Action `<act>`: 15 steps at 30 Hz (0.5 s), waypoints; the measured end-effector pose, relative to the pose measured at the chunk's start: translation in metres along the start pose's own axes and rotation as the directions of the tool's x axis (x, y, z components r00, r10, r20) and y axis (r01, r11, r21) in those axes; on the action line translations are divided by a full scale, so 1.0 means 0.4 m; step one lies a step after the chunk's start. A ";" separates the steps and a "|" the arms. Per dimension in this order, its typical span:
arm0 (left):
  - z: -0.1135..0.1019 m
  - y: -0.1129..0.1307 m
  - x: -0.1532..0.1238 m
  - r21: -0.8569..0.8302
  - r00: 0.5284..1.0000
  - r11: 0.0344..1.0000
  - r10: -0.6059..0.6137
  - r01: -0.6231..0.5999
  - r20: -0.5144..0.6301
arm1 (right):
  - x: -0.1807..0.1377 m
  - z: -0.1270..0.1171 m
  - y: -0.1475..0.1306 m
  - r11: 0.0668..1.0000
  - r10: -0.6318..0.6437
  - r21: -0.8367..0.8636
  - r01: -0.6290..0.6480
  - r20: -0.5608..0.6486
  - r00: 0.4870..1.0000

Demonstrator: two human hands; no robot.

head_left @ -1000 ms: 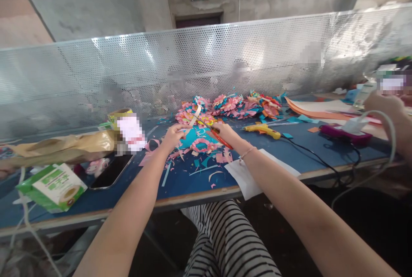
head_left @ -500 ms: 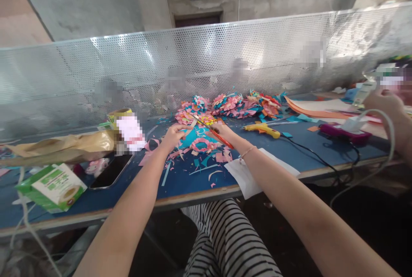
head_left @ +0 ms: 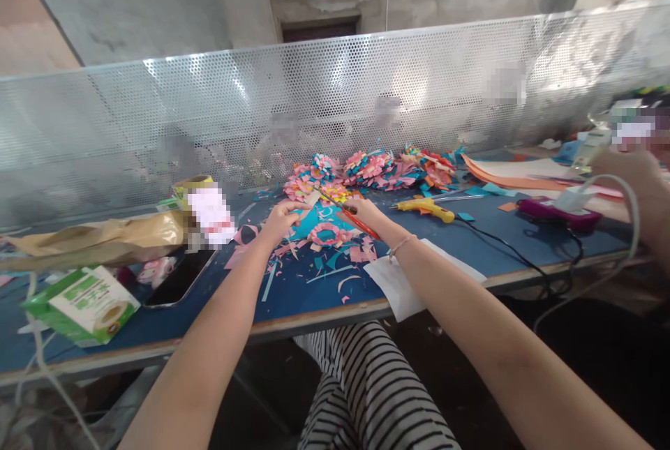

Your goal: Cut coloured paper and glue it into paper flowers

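One blue tabletop [head_left: 293,296] ran under a perforated metal screen [head_left: 262,108] along its far edge. A heap of paper flowers [head_left: 374,169] lay there. One glue gun [head_left: 426,208] rested rightward. The left hand [head_left: 280,218] pinched a pale paper strip [head_left: 313,197], fingers closed on it. The right hand [head_left: 366,213] gripped one pair of red-handled scissors [head_left: 352,216], blades at the strip, mid-tabletop. Bare blue showed along the near edge.

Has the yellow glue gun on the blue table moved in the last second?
No. The yellow glue gun lies in the same spot beside the pile of paper flowers; its slight shift in the picture matches the whole scene's, so the camera moved.
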State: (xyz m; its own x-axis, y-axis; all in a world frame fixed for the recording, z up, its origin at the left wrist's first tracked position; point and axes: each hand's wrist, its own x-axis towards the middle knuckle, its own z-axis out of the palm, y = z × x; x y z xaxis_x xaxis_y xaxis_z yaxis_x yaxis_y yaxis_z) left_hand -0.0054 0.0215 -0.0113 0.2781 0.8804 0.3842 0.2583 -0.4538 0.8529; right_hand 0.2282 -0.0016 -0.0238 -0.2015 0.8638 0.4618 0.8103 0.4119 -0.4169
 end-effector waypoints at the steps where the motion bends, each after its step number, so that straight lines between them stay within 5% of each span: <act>1: 0.001 0.001 0.000 -0.005 1.000 1.000 -0.004 0.004 -0.002 | 0.001 0.001 0.001 1.000 0.005 -0.015 -0.005 -0.007 1.000; 8: 0.004 0.004 0.000 -0.016 1.000 1.000 -0.017 0.017 0.001 | 0.007 0.002 -0.001 0.998 0.048 -0.049 -0.047 0.018 0.999; 15: 0.004 0.001 0.001 -0.005 1.000 1.000 -0.015 0.015 0.020 | -0.002 -0.005 0.000 0.981 -0.008 0.194 -0.007 0.079 0.997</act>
State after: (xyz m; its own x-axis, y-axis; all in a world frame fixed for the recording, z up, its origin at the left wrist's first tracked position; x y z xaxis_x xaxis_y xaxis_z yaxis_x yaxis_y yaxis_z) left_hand -0.0037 0.0215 -0.0114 0.2927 0.8840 0.3645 0.2580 -0.4401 0.8601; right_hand 0.2296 -0.0030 -0.0224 -0.2512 0.8805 0.4020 0.6892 0.4543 -0.5644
